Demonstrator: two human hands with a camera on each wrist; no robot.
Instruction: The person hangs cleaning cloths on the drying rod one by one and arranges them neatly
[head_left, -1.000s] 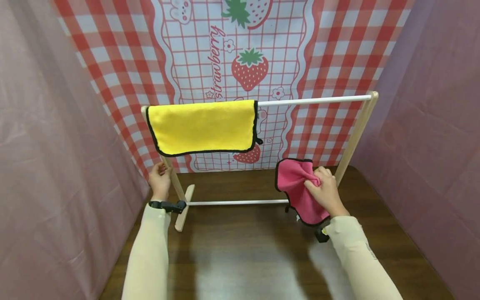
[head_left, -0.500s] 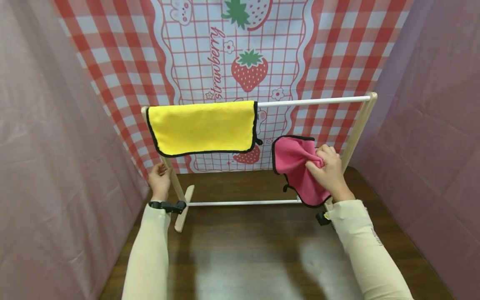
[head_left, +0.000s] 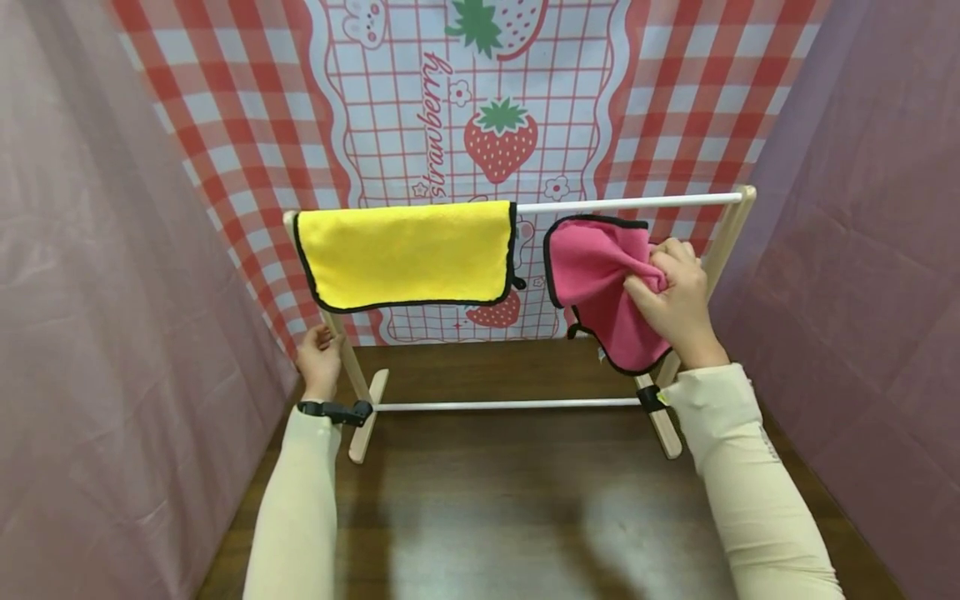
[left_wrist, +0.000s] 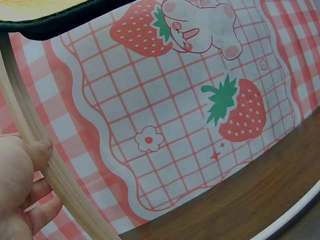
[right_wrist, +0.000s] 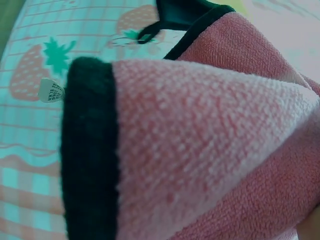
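Note:
My right hand (head_left: pixel 677 300) grips a bunched pink towel (head_left: pixel 600 258) with black edging. It hangs just below the rack's white top bar (head_left: pixel 630 202), on the right side. In the right wrist view the pink towel (right_wrist: pixel 200 135) fills much of the picture, and the hand is mostly hidden. A yellow towel (head_left: pixel 405 254) with black edging lies over the left half of the bar. Below it, my left hand (head_left: pixel 319 360) is at the wooden left post (head_left: pixel 352 367). In the left wrist view its thumb lies on the post (left_wrist: pixel 65 190), with the fingers curled beside it.
The drying rack has a white lower bar (head_left: pixel 487 405) and wooden feet (head_left: pixel 663 429) on a dark wooden table (head_left: pixel 480 483). Behind it hangs a strawberry-print checked cloth (head_left: pixel 555 133). Pink curtains (head_left: pixel 112 333) close off both sides.
My right hand has lifted the pink towel from near the lower bar to just below the top bar, drifting slightly right. The left hand and yellow towel have stayed put.

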